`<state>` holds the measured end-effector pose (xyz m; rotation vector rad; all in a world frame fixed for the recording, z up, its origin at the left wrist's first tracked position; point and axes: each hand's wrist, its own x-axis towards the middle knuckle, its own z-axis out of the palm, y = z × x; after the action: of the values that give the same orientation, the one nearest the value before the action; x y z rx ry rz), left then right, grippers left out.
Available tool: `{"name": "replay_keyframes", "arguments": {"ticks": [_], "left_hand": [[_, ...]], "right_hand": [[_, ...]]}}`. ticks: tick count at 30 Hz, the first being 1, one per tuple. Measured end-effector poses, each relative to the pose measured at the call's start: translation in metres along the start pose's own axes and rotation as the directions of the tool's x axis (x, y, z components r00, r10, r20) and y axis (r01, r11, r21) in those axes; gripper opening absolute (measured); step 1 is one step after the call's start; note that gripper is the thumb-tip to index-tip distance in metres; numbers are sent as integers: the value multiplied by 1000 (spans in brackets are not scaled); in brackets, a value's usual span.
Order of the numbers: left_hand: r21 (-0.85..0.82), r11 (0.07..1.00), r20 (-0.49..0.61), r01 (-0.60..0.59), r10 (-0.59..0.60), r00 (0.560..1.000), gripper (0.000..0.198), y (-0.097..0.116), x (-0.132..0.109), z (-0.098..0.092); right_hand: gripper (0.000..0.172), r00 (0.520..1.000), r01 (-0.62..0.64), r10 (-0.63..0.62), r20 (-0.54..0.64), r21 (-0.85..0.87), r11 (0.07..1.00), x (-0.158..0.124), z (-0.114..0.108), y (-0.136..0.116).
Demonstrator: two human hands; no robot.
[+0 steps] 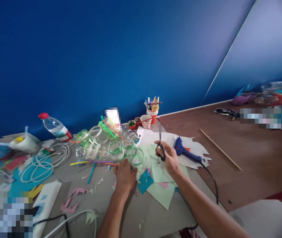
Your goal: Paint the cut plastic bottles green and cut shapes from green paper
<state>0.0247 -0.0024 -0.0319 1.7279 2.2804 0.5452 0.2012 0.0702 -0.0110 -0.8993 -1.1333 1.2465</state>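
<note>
My right hand [169, 158] is closed on a pair of scissors [160, 138], their blades pointing up and their black handles in my fingers. Below the clear plastic cups, my left hand [125, 175] is low over the grey tabletop, its fingers bent and their tips hidden. Closest to it are a clear cup with a green rim [135, 156] and another green-edged clear cup [116, 151]. Whatever the left fingers hold, if anything, cannot be made out. Pale green paper sheets [163, 195] and a teal paper piece [146, 181] lie between my hands.
A blue glue gun [187, 151] lies on white paper at the right, its cord trailing off. Beyond it is a wooden stick [220, 149]. Leftward are a tilted water bottle [56, 127], a coiled white cable [45, 162] and a power strip [47, 205]. A pen cup [152, 114] stands behind.
</note>
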Motion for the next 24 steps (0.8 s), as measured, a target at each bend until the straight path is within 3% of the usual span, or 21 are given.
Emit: {"name": "replay_keyframes", "arguments": {"ticks": [4, 10, 16, 21, 24], "left_hand": [[19, 1000, 11, 11, -11, 1000, 26, -4, 1, -4], [75, 997, 22, 6, -8, 1000, 10, -8, 4, -12], [71, 997, 26, 24, -26, 999, 12, -11, 6, -20], [-32, 989, -83, 147, -149, 985, 11, -21, 10, -29], [-224, 956, -185, 190, -233, 955, 12, -33, 12, -30]], "right_hand": [[39, 1000, 14, -14, -2, 9, 1000, 1, -1, 1], [39, 1000, -1, 1, 3, 20, 1000, 2, -1, 0], [38, 1000, 0, -1, 9, 28, 1000, 1, -1, 1], [37, 1000, -4, 4, 5, 22, 1000, 1, 0, -1], [37, 1000, -6, 6, -4, 18, 1000, 1, 0, -1]]}}
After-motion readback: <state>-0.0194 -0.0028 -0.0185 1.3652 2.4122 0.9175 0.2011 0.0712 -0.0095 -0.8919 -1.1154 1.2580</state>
